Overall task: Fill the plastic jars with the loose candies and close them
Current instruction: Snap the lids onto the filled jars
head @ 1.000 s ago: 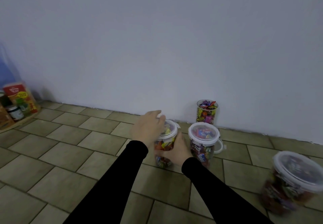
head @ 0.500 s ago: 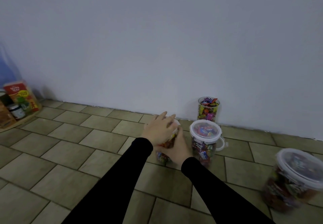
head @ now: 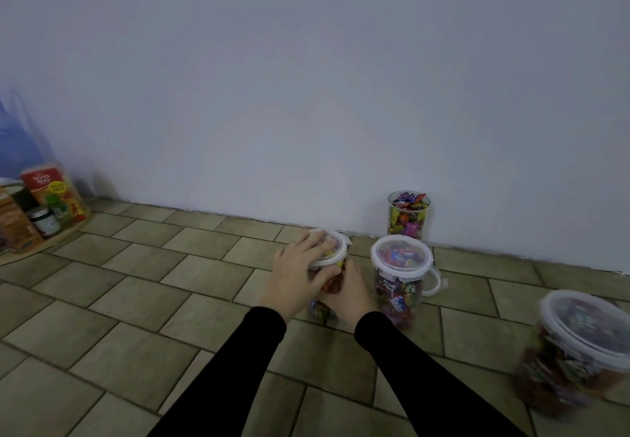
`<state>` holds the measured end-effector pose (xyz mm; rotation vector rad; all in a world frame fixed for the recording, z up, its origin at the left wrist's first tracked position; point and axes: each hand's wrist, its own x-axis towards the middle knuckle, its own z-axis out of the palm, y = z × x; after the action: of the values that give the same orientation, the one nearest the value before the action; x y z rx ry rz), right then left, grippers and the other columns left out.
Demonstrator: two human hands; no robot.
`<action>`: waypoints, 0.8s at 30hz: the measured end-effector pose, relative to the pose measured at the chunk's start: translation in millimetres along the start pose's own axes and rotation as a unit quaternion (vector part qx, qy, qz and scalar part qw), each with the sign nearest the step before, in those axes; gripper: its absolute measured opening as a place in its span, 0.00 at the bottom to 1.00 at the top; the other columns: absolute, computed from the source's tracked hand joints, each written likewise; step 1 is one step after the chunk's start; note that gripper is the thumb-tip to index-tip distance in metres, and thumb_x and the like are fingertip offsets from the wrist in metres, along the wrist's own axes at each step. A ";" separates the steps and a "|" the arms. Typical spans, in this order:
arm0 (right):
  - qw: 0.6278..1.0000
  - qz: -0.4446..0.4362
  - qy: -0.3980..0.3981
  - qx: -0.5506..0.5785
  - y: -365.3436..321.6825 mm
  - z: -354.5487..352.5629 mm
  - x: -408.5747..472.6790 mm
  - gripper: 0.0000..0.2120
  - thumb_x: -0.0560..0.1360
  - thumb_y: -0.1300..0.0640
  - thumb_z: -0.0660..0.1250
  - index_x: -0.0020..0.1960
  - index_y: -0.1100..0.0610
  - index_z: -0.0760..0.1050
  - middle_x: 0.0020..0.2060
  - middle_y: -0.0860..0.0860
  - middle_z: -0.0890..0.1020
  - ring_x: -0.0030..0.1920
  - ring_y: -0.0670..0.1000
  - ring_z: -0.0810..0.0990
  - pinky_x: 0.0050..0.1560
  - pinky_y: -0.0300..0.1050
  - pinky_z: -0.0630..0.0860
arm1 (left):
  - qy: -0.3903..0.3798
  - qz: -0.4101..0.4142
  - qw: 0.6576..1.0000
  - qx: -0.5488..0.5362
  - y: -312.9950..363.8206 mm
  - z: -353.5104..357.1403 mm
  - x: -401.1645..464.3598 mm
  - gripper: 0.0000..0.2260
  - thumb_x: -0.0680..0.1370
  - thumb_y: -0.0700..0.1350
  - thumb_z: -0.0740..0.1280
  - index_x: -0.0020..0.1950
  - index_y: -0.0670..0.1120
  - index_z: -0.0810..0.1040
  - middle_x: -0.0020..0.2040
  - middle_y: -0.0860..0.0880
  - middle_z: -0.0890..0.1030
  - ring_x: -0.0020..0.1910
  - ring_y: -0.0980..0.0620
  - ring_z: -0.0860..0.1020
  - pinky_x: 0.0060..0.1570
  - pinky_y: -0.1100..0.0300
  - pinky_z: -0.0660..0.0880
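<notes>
Far left of the hands, a red-topped carton (head: 51, 194) and a small lidded glass jar (head: 44, 221) stand by the wall. Just right of the right hand (head: 351, 291) stands a lidded candy jar with handle (head: 401, 278); beyond it an open tall jar (head: 408, 215) brims with candies. Farther right, a blurred lidded tub (head: 579, 348). The left hand (head: 300, 273) lies spread over the lid (head: 335, 247) of the held candy jar (head: 322, 310), thumb curled at its rim; the right hand grips its side.
</notes>
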<state>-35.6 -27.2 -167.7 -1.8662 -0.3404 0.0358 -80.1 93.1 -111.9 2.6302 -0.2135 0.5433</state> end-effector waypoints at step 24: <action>0.998 0.028 -0.042 -0.037 1.2 -10.2 -0.9 0.39 0.61 0.48 0.80 0.65 0.53 0.64 0.61 0.48 0.74 0.62 0.48 0.73 0.59 0.42 0.71 | 0.105 -0.095 0.959 -0.245 -1.0 -17.9 36.3 0.19 0.82 0.58 0.52 0.57 0.54 0.80 0.58 0.56 0.80 0.60 0.63 0.73 0.61 0.60 0.65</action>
<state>-34.2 -37.2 -165.7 -1.9514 -0.3512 0.1415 -52.9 99.9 -82.6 2.0698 -0.0216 0.6097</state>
